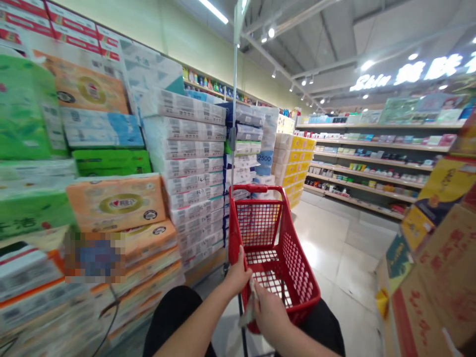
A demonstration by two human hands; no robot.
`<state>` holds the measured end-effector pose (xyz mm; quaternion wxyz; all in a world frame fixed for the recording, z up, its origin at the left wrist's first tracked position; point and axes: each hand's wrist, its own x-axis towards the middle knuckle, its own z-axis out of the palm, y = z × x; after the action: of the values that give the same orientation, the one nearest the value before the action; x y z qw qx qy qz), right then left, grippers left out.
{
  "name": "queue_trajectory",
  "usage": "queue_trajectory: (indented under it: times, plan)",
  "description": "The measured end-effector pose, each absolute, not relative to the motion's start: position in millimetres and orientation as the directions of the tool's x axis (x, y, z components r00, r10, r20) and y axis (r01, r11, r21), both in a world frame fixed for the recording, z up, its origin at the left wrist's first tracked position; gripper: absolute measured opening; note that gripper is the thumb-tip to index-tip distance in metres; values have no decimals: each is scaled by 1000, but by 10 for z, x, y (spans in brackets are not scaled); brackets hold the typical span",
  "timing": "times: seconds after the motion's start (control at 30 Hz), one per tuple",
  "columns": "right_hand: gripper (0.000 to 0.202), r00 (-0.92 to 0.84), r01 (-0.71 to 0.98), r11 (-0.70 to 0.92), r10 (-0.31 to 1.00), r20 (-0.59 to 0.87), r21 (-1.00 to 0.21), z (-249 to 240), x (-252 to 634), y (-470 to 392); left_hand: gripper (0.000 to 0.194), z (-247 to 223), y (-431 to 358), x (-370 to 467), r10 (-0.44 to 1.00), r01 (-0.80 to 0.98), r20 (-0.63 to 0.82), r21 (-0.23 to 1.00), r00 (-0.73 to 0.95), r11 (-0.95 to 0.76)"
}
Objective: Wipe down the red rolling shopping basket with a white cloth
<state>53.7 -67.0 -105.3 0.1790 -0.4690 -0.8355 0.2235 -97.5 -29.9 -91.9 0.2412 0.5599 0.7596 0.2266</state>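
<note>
A red plastic shopping cart (302, 267) with a grid-walled basket stands right in front of me, between my dark-clad knees. My left hand (238, 275) is closed on the basket's near left rim, its thumb pointing up along the wall. Just to the right and nearer to me, my right hand (269, 307) is closed on a crumpled pale grey cloth (250, 308), against the near edge of the basket. The fingertips of the right hand are partly hidden. No goods show inside the basket. A thin metal pole (234, 99) rises from the cart's left side.
Tissue packs (117, 203) are piled on the left, beside tall wrapped stacks (195, 168). Yellow and white packs (293, 163) stand farther back. Stocked shelves (372, 168) line the far right. Cartons (446, 267) stand close on the right. Tiled floor (334, 248) runs between.
</note>
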Motion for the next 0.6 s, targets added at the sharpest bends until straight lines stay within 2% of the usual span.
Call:
queue_trajectory:
  times: [0.2, 0.33, 0.6]
  plan:
    - [49, -498, 675, 445, 863, 81, -588, -1056, 367, -748, 85, -886, -383, -1113, 961, 698, -102, 668, -255, 256]
    - [45, -564, 613, 487, 821, 88, -622, -1014, 259, -778, 86, -866, -452, -1262, 969, 639, -74, 739, -236, 212]
    - [25, -646, 601, 486, 763, -28, -635, -979, 317, -818, 92, -980, -603, -1337, 992, 616, -19, 782, -127, 94]
